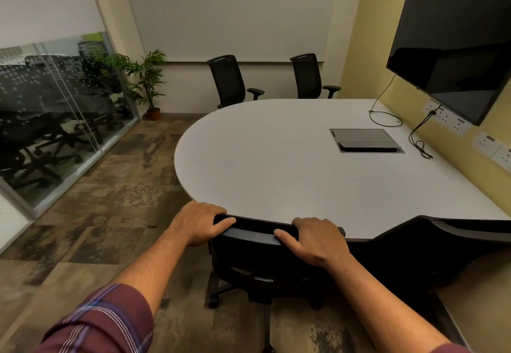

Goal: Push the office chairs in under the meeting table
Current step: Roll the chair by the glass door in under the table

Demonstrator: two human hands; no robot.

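Note:
A black mesh office chair (257, 258) stands in front of me, its top rail right against the near edge of the white meeting table (276, 164). My left hand (200, 222) grips the left end of that rail. My right hand (315, 238) grips its right end. A second black chair (431, 244) stands to the right, its back also at the table's edge. Two more black chairs (228, 80) (309, 76) stand at the far side, a little back from the table.
A wall screen (456, 40) hangs on the right, with cables (387, 119) trailing onto the table near a cable hatch (365, 139). A potted plant (148, 84) stands in the far corner. A glass partition (55, 120) runs along the left. Patterned carpet lies between it and the table.

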